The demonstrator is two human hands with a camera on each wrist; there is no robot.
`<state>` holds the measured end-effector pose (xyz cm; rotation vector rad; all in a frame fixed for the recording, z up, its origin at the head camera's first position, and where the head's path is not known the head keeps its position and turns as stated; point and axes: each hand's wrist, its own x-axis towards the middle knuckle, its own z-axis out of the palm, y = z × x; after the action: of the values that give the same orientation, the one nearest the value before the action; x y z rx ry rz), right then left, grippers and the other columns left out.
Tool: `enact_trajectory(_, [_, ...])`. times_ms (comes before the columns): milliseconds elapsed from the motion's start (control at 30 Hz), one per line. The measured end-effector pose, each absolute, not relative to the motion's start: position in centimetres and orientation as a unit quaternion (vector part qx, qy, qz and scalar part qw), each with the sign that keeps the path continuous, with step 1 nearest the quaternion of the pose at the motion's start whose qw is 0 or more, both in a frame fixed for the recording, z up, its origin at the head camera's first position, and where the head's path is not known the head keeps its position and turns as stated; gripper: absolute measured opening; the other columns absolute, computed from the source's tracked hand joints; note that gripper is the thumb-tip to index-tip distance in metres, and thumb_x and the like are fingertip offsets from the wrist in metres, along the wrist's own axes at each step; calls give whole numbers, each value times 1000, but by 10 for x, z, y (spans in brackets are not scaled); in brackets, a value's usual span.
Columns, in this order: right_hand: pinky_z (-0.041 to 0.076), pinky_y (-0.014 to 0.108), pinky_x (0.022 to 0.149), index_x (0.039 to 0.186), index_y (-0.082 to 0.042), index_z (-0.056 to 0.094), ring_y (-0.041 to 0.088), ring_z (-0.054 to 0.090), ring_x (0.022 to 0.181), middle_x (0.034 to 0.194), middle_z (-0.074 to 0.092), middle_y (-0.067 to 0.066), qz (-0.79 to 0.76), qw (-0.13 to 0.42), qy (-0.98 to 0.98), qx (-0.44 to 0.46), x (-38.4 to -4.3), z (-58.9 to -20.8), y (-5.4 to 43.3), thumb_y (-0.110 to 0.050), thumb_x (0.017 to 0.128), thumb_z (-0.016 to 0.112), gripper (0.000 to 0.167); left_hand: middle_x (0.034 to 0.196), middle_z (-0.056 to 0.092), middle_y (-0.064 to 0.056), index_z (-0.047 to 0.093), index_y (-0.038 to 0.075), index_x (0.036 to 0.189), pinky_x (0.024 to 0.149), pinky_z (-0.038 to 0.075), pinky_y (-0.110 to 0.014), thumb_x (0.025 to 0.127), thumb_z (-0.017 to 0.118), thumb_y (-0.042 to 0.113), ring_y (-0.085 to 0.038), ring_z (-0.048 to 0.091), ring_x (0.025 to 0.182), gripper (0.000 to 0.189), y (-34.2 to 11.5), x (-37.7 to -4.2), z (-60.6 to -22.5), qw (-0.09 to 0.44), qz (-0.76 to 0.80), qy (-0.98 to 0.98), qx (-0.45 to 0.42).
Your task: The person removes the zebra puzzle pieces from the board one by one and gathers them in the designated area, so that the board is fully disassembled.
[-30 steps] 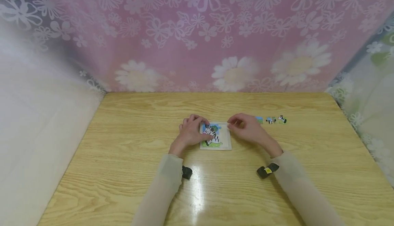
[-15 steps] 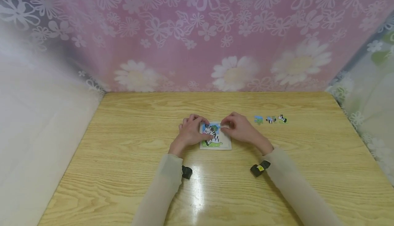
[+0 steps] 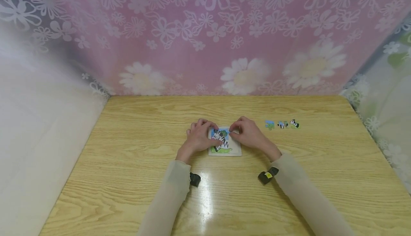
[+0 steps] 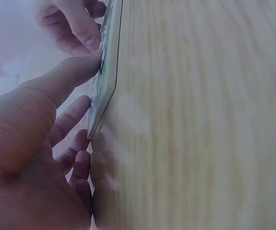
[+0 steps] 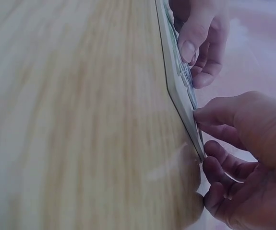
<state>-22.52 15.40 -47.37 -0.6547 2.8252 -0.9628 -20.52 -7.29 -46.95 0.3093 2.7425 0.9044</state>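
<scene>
A small square puzzle board with a pale frame lies on the table. Its left part is filled with zebra-picture pieces; its right strip shows bare backing. At the board's left side my left hand holds it, thumb across the zebra picture and fingers at the far left edge. My right hand reaches over the right strip, thumb and index finger pinching the edge of the upper blue puzzle piece, which they mostly hide. In the right wrist view, the right thumb touches the board's top.
Three loose puzzle pieces lie in a row right of the board: a blue-green one, a mixed one and a black-and-white one. The wooden table meets a flowered pink curtain behind.
My right hand has moved left from the board's right edge to the upper blue puzzle piece, uncovering the blue-green loose piece. My left hand has stayed in place on the board.
</scene>
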Motion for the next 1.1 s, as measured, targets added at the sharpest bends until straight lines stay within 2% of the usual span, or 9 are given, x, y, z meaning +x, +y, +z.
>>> enact_trajectory(200, [41, 30, 69, 98, -9, 75, 19, 51, 78, 94, 61, 9, -328, 56, 921, -202, -225, -472, 154, -17, 90, 73, 12, 149, 43, -3, 63, 31, 124, 98, 29, -49, 86, 80, 49, -36, 38, 132, 45, -73, -204, -467, 121, 315, 935, 106])
enact_trajectory(467, [46, 29, 70, 99, -12, 73, 17, 56, 78, 88, 68, 4, -380, 82, 904, -181, -225, -471, 155, -20, 94, 70, 9, 150, 43, -3, 63, 31, 123, 97, 30, -49, 85, 80, 50, -35, 38, 133, 46, -73, -205, -467, 122, 309, 938, 102])
enact_trajectory(833, [52, 31, 80, 102, -12, 76, 16, 71, 87, 96, 77, 6, -427, 113, 889, -124, -219, -466, 155, -25, 95, 71, 15, 151, 42, -3, 63, 31, 124, 97, 30, -49, 85, 80, 50, -35, 38, 133, 47, -74, -205, -465, 126, 308, 937, 103])
enact_trajectory(1100, [52, 32, 76, 101, -13, 76, 19, 71, 85, 93, 77, 6, -461, 111, 874, -109, -217, -466, 169, -25, 96, 72, 14, 150, 44, -2, 63, 32, 124, 98, 30, -49, 86, 79, 51, -35, 38, 133, 46, -73, -204, -468, 120, 303, 939, 107])
